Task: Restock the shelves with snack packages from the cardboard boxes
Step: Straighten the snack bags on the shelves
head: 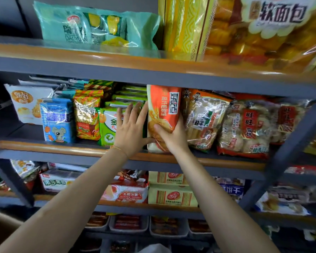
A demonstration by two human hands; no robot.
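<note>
A: Where is the orange snack package [162, 114] now?

B: It stands upright on the middle shelf [49, 145], with its bottom at the wooden front edge. It is between the green package [109, 125] on its left and the clear bags of rice crackers [204, 121] on its right.

A: Which hand holds it?

B: The right hand [171, 137] grips its lower part — the thumb lies across the front, and the other fingers go behind the package, so they are hidden.

A: And the left hand [130, 128]?

B: It is wide, with straight and spread fingers. It presses flat against the green package just beside the orange one — the thumb reaches toward the orange package's lower edge.

A: Anything else near?

B: A blue package with a cartoon mouse [57, 121] stands further left on the same shelf. A teal bag [84, 26] lies on the shelf above.
</note>
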